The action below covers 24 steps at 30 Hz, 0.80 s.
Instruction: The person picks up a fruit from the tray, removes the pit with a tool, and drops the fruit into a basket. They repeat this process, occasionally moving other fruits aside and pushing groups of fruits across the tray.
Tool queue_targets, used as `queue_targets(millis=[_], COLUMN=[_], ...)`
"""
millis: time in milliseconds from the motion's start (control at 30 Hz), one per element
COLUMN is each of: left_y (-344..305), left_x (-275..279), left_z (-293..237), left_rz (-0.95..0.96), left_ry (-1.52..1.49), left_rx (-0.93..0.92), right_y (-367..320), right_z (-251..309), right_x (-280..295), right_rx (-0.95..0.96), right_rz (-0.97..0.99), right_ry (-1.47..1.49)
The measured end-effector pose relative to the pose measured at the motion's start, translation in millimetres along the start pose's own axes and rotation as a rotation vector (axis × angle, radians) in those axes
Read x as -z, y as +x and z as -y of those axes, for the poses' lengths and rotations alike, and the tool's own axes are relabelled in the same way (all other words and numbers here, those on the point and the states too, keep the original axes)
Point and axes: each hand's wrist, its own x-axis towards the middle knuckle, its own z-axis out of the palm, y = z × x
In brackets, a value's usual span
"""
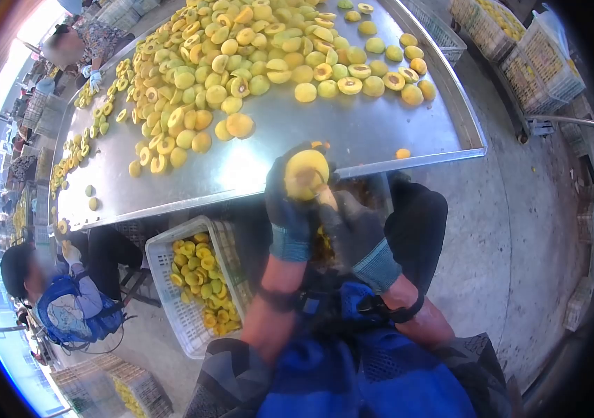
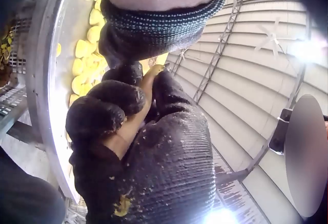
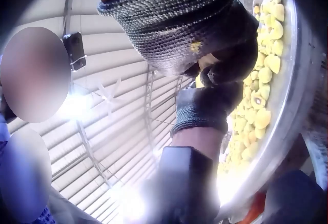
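In the head view my gloved left hand [image 1: 280,202] holds a halved yellow peach [image 1: 306,173] over the table's near edge, with the cut face and its brownish centre upward. Close beside it, my gloved right hand [image 1: 358,226] grips a small tool with a pale, wood-coloured handle [image 2: 123,134]. The tool's tip meets the peach half near its middle. In the left wrist view, dark glove fingers wrap round that handle, and bits of pulp stick to the glove. The right wrist view has both gloves close together, the fruit mostly hidden behind them.
A metal table [image 1: 408,132] with a raised rim bears a large heap of peach halves [image 1: 199,70]. Below its edge, left of my legs, stands a white crate [image 1: 161,268] of fruit pieces. Other people sit along the table's left side. Stacked crates [image 1: 544,73] stand at right.
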Motion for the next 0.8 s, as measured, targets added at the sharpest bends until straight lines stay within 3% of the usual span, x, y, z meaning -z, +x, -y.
queue_targets(millis=[200,300,367,467,700,800], left_y=[1,-3,-3,-3,-11,-11], left_x=[-1,1,-2,-5,-17,-15], left_z=[0,13,11,6,-21,-13], left_rz=[0.018,0.03,-0.039,-0.067,-0.093,-0.164], left_ry=[-0.16,-0.044,-0.09,-0.076,0.591,0.45], left_rx=[0.09,-0.033,0.168,0.264,-0.113,0.0], right_y=[1,-1,-3,-4,-7,-8], right_z=[11,6,4,7,-5,2], right_x=[4,1,-2,-2,-10,-9], right_rx=[-0.096,-0.075,-0.078,-0.072,-0.046,-0.081], right_rz=[-0.026,-0.03,-0.028,-0.033,-0.019,-0.034], right_ry=[0.069,0.02,-0.013,0.009,-0.087,-0.112])
